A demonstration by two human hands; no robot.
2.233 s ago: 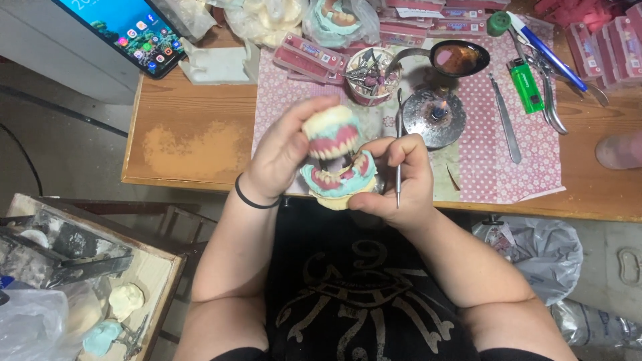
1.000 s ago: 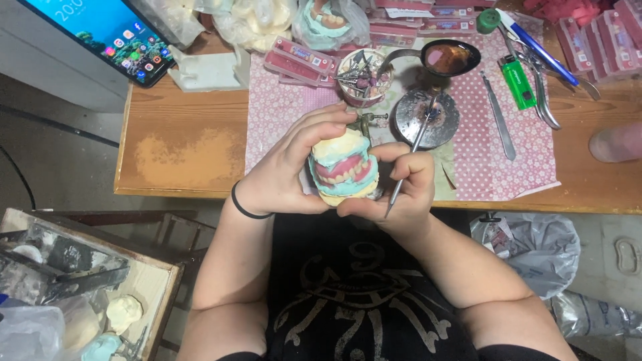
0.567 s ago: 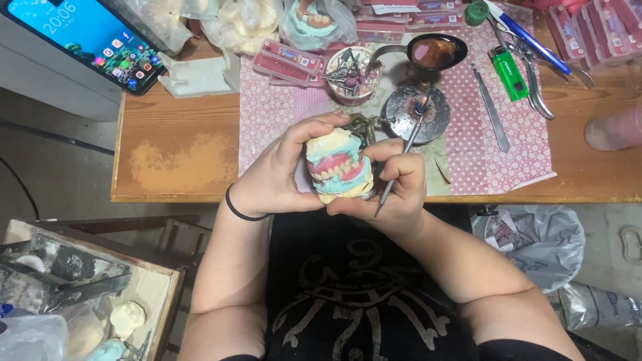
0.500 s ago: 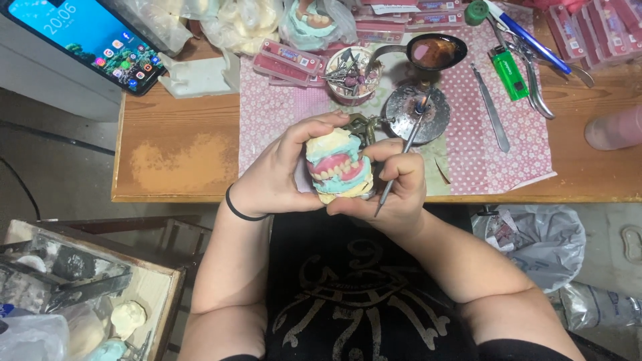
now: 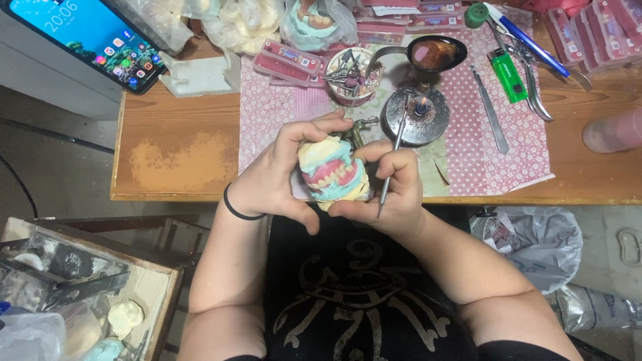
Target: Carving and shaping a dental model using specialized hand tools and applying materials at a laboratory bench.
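A dental model with pink gums, white teeth and yellow and blue plaster bases sits between both hands above the table's front edge. My left hand wraps around its left side and top. My right hand supports its right side and underside while pinching a thin metal carving tool. The tool's upper tip reaches toward the round metal spirit burner, where a small flame burns.
On the pink dotted cloth lie a cup of burs, a ladle of wax, a metal spatula, a green lighter and pliers. A phone lies at the far left. A wooden box stands on the floor.
Both hands brought the model down and closed it, then held it at the table's edge. The tool in my right hand tilted so its tip points at the burner.
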